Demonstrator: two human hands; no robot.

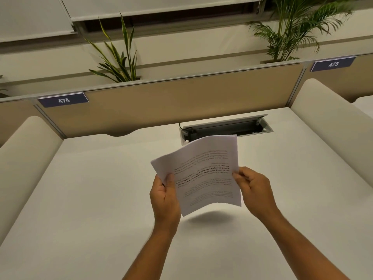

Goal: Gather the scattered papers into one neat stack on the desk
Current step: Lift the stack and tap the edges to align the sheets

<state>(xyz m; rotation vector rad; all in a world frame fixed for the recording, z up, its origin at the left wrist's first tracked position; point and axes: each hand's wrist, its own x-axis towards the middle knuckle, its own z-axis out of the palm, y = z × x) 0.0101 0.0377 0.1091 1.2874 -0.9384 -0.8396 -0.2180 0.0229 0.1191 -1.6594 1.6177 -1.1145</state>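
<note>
A bundle of white printed papers [201, 172] hangs in the air above the white desk [101, 188], its text upside down to me and its sheets slightly curled. My left hand [164, 197] grips the bundle's left edge, thumb on top. My right hand [253, 188] pinches its right edge. The papers cast a shadow on the desk just below them. No other loose sheets show on the desk.
An open cable tray [228, 128] with a black plug sits in the desk behind the papers. A beige partition [181, 102] with labels 474 and 475 closes the back. Rounded cream dividers [26, 158] [331, 126] flank the desk. Plants stand beyond the partition.
</note>
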